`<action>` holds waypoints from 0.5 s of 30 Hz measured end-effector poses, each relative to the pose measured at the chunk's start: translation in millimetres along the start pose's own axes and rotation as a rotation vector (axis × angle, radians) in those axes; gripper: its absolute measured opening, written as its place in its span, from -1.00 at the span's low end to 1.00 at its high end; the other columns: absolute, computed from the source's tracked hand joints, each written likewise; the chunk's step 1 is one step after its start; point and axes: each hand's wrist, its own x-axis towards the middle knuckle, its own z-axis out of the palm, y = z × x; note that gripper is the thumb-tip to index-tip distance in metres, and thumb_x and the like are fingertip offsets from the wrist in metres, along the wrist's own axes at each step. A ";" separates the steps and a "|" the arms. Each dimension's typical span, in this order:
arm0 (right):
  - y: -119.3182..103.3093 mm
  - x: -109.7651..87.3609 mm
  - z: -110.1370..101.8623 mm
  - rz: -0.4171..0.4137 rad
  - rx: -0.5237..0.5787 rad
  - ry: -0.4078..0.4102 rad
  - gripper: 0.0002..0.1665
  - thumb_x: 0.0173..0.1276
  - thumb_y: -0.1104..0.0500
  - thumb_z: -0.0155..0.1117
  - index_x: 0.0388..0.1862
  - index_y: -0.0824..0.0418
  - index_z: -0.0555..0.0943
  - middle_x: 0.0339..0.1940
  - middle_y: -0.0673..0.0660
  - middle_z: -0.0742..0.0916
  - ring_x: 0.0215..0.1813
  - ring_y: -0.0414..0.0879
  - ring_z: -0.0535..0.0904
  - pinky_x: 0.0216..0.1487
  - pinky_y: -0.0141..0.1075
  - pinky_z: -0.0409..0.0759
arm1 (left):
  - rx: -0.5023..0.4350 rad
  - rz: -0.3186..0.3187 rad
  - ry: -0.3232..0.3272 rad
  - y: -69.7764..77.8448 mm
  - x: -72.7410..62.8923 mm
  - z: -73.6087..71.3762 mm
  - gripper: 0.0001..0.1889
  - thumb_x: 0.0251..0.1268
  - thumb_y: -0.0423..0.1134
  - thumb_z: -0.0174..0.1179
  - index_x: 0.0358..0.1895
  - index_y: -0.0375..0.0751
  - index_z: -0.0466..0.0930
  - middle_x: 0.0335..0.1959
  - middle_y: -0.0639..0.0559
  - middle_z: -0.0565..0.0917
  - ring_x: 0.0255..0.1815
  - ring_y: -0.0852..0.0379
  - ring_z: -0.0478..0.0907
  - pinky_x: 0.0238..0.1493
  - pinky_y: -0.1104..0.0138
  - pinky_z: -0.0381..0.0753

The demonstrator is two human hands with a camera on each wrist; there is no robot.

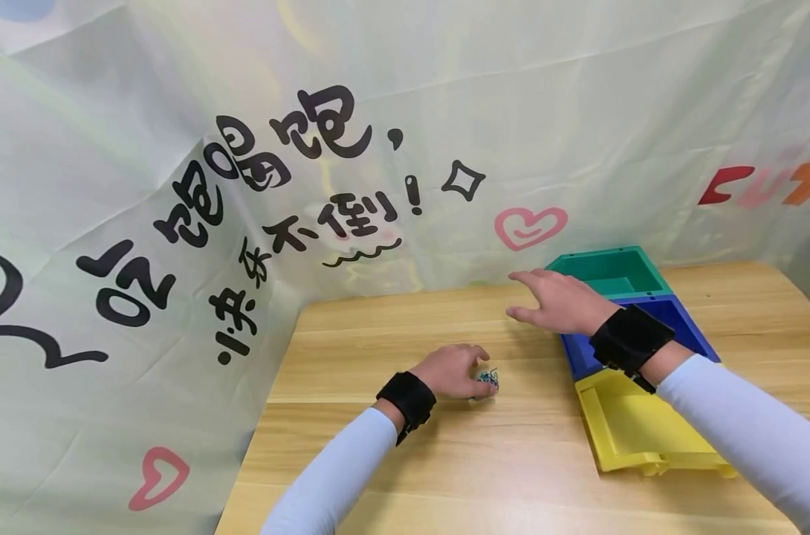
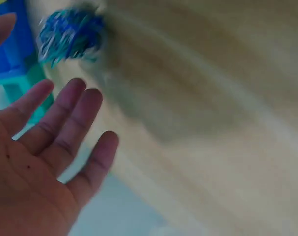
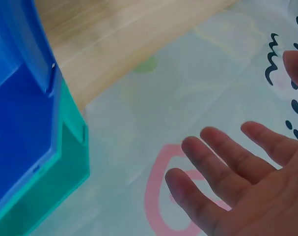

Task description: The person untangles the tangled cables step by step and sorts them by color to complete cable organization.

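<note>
A small tangled bundle of blue, teal and white strands (image 1: pixel 488 377) lies on the wooden table (image 1: pixel 512 475). My left hand (image 1: pixel 450 371) is right beside it, thumb and fingers spread around its near side; in the left wrist view the fingers (image 2: pixel 72 113) are parted and the bundle (image 2: pixel 72 34) sits past their tips. Farther right, my right hand (image 1: pixel 562 301) hovers over the table next to the bins, fingers extended, holding nothing. In the right wrist view its fingers (image 3: pixel 227 167) are spread before the backdrop.
Three joined bins stand in a row on the right: green (image 1: pixel 608 267) at the back, blue (image 1: pixel 579 357) in the middle, yellow (image 1: pixel 646 423) in front. My right forearm crosses above the blue and yellow ones. A printed cloth backdrop (image 1: pixel 405 67) borders the table's back and left.
</note>
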 end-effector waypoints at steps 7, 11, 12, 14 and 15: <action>-5.6 -8.3 10.8 -0.033 0.045 -0.046 -0.28 0.46 -0.11 0.30 0.34 0.41 0.49 0.17 0.38 0.65 0.17 0.27 0.59 0.13 0.15 0.56 | 0.131 -0.036 0.053 -0.7 0.1 22.6 -0.49 0.14 0.17 0.44 0.05 -0.06 0.66 -0.21 0.19 0.66 -0.28 0.30 0.54 -0.30 0.44 0.52; -6.1 -13.1 15.4 -0.045 0.084 -0.082 -0.35 0.47 -0.10 0.30 0.27 0.39 0.54 0.06 0.30 0.71 0.07 0.19 0.65 0.04 0.07 0.62 | 0.063 -0.012 0.071 -3.7 2.6 26.8 -0.59 0.16 0.01 0.47 0.01 -0.10 0.68 -0.28 0.19 0.62 -0.35 0.31 0.47 -0.32 0.47 0.47; -5.8 -14.1 16.5 -0.050 0.093 -0.088 -0.36 0.47 -0.09 0.30 0.26 0.38 0.55 0.04 0.29 0.72 0.05 0.17 0.66 0.02 0.06 0.63 | 0.038 -0.008 0.074 -4.4 3.2 27.1 -0.60 0.16 -0.02 0.47 0.01 -0.10 0.67 -0.29 0.20 0.61 -0.35 0.32 0.47 -0.32 0.48 0.47; -5.2 -16.1 18.5 -0.058 0.110 -0.099 -0.38 0.47 -0.08 0.30 0.24 0.38 0.56 0.01 0.27 0.73 0.03 0.16 0.67 0.00 0.04 0.65 | -0.020 0.000 0.084 -4.8 4.2 27.1 -0.60 0.16 -0.05 0.48 0.02 -0.12 0.67 -0.30 0.21 0.60 -0.35 0.33 0.48 -0.32 0.50 0.48; -4.8 -17.1 19.5 -0.061 0.119 -0.106 -0.38 0.47 -0.09 0.30 0.23 0.38 0.57 0.00 0.27 0.73 0.03 0.16 0.67 -0.01 0.04 0.65 | -0.046 0.003 0.092 -4.2 4.6 26.6 -0.59 0.17 -0.05 0.48 0.03 -0.12 0.66 -0.31 0.21 0.60 -0.36 0.33 0.49 -0.32 0.50 0.49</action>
